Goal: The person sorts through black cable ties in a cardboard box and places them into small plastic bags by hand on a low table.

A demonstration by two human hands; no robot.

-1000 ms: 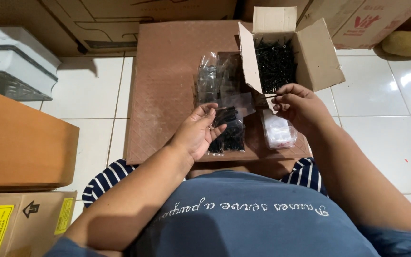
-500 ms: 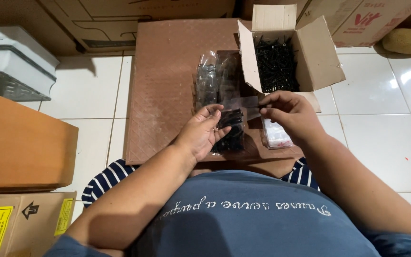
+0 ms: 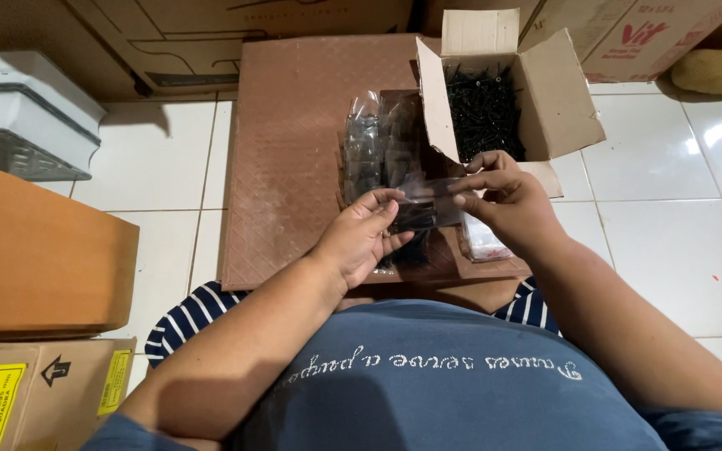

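My left hand (image 3: 365,238) and my right hand (image 3: 503,200) both pinch a small clear plastic bag of black screws (image 3: 424,209), held level between them over a brown board (image 3: 294,150). Just beyond my right hand stands an open cardboard box (image 3: 553,92) filled with loose black screws (image 3: 482,104). A pile of filled clear bags (image 3: 378,146) lies on the board behind my left hand. Some flat empty bags (image 3: 482,242) lie under my right wrist.
Large cardboard boxes (image 3: 236,38) line the far edge. A white and grey plastic case (image 3: 22,117) sits at the left, with a brown wooden piece (image 3: 35,250) and a labelled carton (image 3: 35,388) nearer me. White floor tiles (image 3: 670,225) spread to the right.
My right hand came left from the box edge to meet my left hand. The small bag now sits higher, stretched between both hands.
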